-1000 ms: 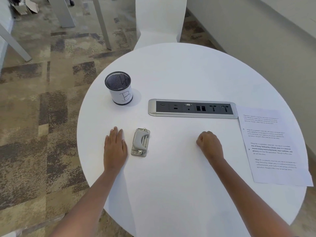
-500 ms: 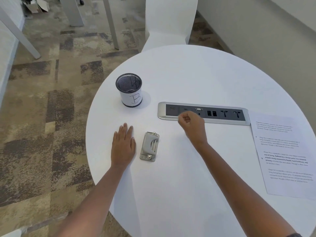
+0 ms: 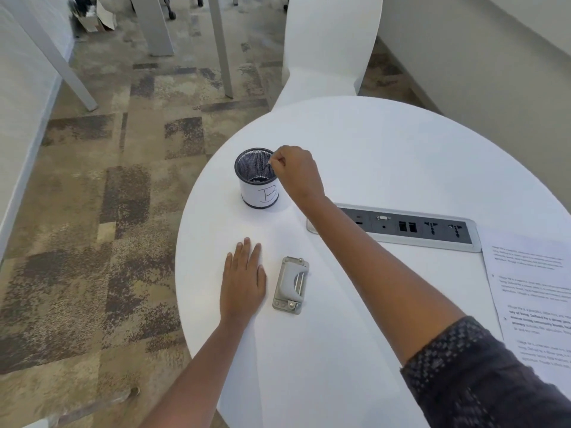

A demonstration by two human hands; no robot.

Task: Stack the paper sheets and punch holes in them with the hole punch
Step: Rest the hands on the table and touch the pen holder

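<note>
Left hand [image 3: 242,282] flat, grip open, beside hole punch [image 3: 291,284] on white bench [image 3: 386,156]; right hand [image 3: 296,171] grip closed above mesh cup [image 3: 258,193] beyond.

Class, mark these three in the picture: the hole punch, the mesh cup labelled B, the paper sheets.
hole punch [image 3: 289,281], head view, on its grey lever.
mesh cup [image 3: 261,196], head view, on its white label.
paper sheets [image 3: 533,291], head view, on the printed top sheet.

I count one hole punch [image 3: 290,285], one mesh cup [image 3: 259,183], one socket strip [image 3: 411,228], one desk [image 3: 386,156], and two hands: left hand [image 3: 244,279], right hand [image 3: 296,171]. Paper sheets [image 3: 531,288] overlap too much to count.
</note>
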